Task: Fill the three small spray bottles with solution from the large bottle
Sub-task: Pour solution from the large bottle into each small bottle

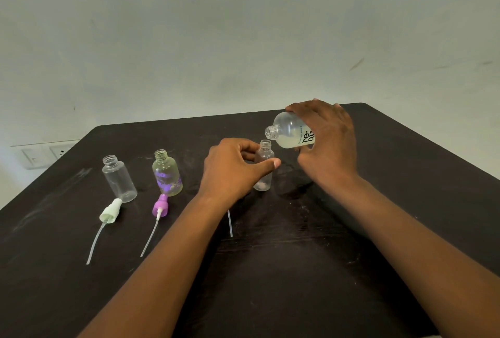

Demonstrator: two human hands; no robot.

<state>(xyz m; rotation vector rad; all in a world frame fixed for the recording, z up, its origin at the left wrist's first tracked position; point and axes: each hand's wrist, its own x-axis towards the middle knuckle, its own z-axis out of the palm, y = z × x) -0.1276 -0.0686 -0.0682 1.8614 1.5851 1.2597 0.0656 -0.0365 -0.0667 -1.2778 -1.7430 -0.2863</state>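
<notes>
My right hand (328, 139) grips the large clear bottle (289, 130), tilted with its open mouth pointing left and down, just above a small clear bottle (264, 160). My left hand (234, 168) holds that small bottle upright on the table between thumb and fingers. Pale liquid lies in the large bottle's lower side. Two more open small bottles stand to the left: a clear one (119, 178) and a yellowish one with purple marks (166, 174).
Two spray heads with long tubes lie on the dark table (297, 270): a pale green one (109, 212) and a purple one (160, 206). Another thin tube (230, 222) shows beside my left forearm. A wall socket (43, 155) sits at the left.
</notes>
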